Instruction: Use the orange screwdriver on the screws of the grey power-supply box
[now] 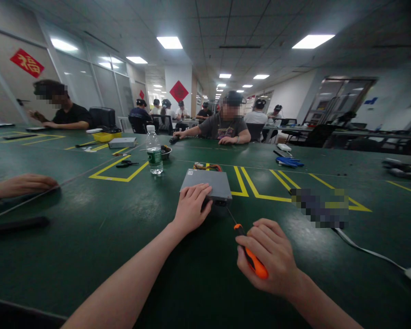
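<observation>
A grey metal computer power supply (217, 180) lies on the green table in front of me. Its bundle of coloured cables (208, 167) comes out at the far side, and a dark socket shows at the near end. My left hand (192, 205) lies flat on its top, fingers stretched out, thumb by the near edge. In my right hand (269, 256) is a screwdriver with an orange and black handle (255, 265). Its thin shaft points up and left at the near right corner of the power supply; whether the tip touches cannot be made out.
Behind the power supply, a water bottle (155, 153) stands beside a metal bowl (165, 152). Blue gloves (289, 162) and a blurred dark object (320, 208) with a white cable (363, 250) lie rightward. At left rests another person's hand (23, 185). A person (226, 121) sits opposite.
</observation>
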`<state>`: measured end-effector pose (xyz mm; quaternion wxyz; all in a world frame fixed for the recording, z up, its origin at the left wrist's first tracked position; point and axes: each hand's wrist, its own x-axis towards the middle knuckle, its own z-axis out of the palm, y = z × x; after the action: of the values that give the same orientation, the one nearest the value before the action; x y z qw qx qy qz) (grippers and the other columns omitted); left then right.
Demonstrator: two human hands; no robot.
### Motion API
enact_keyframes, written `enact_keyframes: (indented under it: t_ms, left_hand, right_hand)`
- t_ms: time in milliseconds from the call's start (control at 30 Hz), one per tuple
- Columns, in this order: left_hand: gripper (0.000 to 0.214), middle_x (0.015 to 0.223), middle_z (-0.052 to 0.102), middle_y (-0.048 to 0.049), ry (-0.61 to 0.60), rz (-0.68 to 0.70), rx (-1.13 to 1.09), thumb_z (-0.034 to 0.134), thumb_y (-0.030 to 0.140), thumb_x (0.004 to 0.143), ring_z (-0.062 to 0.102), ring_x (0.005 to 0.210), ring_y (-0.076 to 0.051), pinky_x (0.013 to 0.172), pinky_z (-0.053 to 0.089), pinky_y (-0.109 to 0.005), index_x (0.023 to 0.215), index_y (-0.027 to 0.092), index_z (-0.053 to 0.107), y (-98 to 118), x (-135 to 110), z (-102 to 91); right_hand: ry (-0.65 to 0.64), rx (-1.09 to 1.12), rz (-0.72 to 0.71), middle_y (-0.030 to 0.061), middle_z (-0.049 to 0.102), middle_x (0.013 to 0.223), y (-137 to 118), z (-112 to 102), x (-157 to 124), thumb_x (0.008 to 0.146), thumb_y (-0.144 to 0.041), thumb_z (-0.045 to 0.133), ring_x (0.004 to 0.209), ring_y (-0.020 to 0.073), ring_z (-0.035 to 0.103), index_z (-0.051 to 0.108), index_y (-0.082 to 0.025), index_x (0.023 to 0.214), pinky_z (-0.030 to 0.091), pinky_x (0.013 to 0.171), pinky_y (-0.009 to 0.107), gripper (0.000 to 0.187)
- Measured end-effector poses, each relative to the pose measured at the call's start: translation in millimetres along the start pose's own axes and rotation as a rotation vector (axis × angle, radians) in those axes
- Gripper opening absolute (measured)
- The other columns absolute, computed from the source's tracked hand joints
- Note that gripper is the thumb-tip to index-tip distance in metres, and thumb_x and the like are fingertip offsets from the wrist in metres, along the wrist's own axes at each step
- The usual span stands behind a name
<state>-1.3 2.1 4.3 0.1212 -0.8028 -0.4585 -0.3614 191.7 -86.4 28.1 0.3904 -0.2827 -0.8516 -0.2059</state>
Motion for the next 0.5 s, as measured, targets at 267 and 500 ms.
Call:
enact_keyframes:
  t_ms: [267,500]
  left_hand:
    - [0.033,0.125,0.052,-0.003,0.001,0.002,-0.002,0.044,0.029,0.085,0.044,0.115,-0.02,0.095,0.03,-0.038,0.117,0.024,0.048,-0.6,-0.6,0.2]
    - [0.034,0.125,0.052,-0.0034,-0.004,0.002,-0.009,0.043,0.03,0.085,0.044,0.115,-0.02,0.095,0.03,-0.038,0.118,0.023,0.048,-0.5,-0.7,0.8]
  right_hand:
    - [0.008,-0.027,0.011,0.0002,0.054,0.064,2.6,-1.2,-1.5,0.071,-0.015,0.052,0.059,0.0122,0.047,0.057,-0.018,0.076,0.041,0.069,0.034,0.008]
    - [-0.01,-0.05,0.034,0.0016,0.055,0.065,2.9,-2.5,-0.1,0.074,-0.021,0.051,0.06,0.0133,0.049,0.057,-0.017,0.076,0.039,0.067,0.033,0.007]
